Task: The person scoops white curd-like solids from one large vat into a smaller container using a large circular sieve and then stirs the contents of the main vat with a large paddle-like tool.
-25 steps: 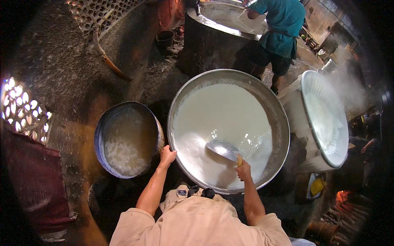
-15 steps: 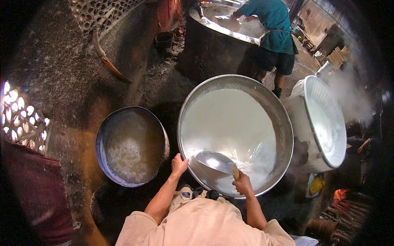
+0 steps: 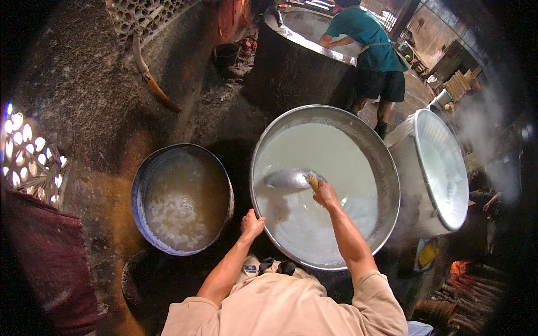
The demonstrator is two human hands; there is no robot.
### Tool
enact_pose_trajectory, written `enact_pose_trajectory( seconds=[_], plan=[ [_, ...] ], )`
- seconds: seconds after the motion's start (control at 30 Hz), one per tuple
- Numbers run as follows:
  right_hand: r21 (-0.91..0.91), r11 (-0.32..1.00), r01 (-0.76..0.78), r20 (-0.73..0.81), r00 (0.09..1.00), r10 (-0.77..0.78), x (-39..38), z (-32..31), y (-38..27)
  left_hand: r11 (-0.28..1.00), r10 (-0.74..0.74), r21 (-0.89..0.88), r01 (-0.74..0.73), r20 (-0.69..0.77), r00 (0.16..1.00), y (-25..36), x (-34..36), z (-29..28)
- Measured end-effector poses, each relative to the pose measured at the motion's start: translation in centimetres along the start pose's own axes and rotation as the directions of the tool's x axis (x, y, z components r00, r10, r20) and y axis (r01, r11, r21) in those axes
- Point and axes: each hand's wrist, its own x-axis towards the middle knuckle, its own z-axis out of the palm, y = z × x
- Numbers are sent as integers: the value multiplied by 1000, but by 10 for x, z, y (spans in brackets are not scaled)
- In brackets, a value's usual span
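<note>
Over the left half of the wide metal basin, the metal ladle now sits farther from the body than half a second ago, when its bowl lay low toward the near rim. The right hand has gone with it: earlier it was close to the near edge, and now it is well inside the rim, with the forearm stretched across the white liquid. Its fingers are wrapped around the ladle's yellowish handle. The left hand stays where it was on the basin, clasping the rim on the near left side. At the far vat, the co-worker still leans in, more of the head showing now.

As for edges, the bowl of the ladle lies just beside the basin's left wall; whether it touches the wall or the liquid, I cannot tell. Open surface spreads from the ladle to the far and right walls, crossed on the near side only by the right forearm. Left of the basin, a dark gap parts it from the blue-rimmed drum of cloudy, foam-flecked liquid. To the right, the white tub stands close by, leaving little room there
</note>
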Motion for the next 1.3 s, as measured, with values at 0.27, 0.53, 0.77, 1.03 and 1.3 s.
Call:
enact_pose_trajectory(
  seconds=[0.27,0.53,0.77,1.03,1.3],
  plan=[
    [-116,987,109,19,994,-107,-61,36,68,998,23,66,-19,-57,998,-2,1,-3],
    [-157,975,-159,187,964,187,-130,39,164,997,82,-6,-83,-71,994,-10,9,10],
    [18,981,-194,62,979,193,-204,-32,221,999,39,1,-39,-119,992,-3,0,15],
    [232,964,-132,-71,986,152,-220,-158,253,999,31,-19,-35,-211,977,3,-7,22],
    [327,927,-184,-337,894,296,-106,-70,282,998,55,4,-56,-215,975,-4,5,24]
  ],
)
